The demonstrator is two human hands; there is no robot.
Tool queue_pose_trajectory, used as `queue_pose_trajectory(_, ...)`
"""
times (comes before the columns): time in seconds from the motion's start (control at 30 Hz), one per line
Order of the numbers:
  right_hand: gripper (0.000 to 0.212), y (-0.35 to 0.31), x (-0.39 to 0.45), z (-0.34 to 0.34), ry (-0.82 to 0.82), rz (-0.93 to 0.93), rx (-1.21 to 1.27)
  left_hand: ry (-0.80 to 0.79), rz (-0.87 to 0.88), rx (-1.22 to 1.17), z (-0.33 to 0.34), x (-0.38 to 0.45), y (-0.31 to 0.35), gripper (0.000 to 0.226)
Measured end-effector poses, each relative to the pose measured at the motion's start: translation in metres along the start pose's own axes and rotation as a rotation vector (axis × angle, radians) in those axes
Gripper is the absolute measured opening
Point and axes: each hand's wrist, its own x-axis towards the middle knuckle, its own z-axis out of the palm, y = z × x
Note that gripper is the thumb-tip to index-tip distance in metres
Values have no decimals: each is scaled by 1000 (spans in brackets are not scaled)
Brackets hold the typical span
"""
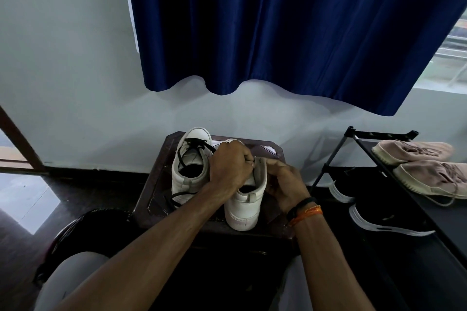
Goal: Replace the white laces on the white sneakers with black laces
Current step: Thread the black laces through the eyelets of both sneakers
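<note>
Working at the near white sneaker [243, 206] on the dark surface [274, 151], left hand [231, 169] pinching a black lace end at the tongue [260, 171], right hand [285, 183] curled round that tongue to steady threading, far sneaker [189, 177] beside it already black-laced.

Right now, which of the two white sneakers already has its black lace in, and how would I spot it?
Look under the blue curtain to the small dark stool against the wall. Two white sneakers stand on it side by side. The laced sneaker is the left one, untouched, with a black lace crossing its tongue, while both hands work on its neighbour.
</note>
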Motion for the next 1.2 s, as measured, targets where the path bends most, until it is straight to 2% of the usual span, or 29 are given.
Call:
queue_pose_trajectory(0.07, 16, -1, 2, 3, 4, -36, -27, -3, 1, -35, 1, 1, -2, 6)
queue_pose_trajectory(0.17, 30, 1, 6, 10, 51, -65, -73, -4, -4, -74, 4, 3, -5, 8)
queue_pose_trajectory(0.23, 23, 4, 7, 12, 90, -66, -55, -6, -7, -119, 4, 3, -7, 16)
queue_pose_trajectory(0.27, 17, 6, 6, 13, 106, -58, -11, -10, -10, -148, 4, 2, -9, 21)
queue_pose_trajectory(0.33, 25, 8, 7, 14, 157, -23, 109, -10, 2, -188, 1, -1, -11, 31)
queue_pose_trajectory(0.4, 23, 8, 6, 12, 220, -22, 178, 2, 21, -227, -2, -4, -14, 38)
queue_pose_trajectory(0.5, 33, 9, 11, 7, 238, -26, 298, 62, 53, -239, -5, -9, -15, 44)
queue_pose_trajectory(0.67, 38, 6, 7, 11, 202, -46, 349, 183, 100, -157, -6, -18, -10, 35)
queue_pose_trajectory(0.77, 37, 3, 9, 7, 261, -67, 448, 208, 77, -161, -6, -21, -8, 33)
queue_pose_trajectory(0.93, 35, -7, 12, -28, 427, -159, 787, 251, 9, -170, -2, -20, -8, 30)
queue_pose_trajectory(1.03, 34, -5, 13, -46, 468, -218, 602, 257, 16, -164, -1, -20, -10, 29)
queue_pose_trajectory(1.2, 22, 9, 10, -31, 139, -343, -313, 269, 9, -174, -1, -22, -12, 31)
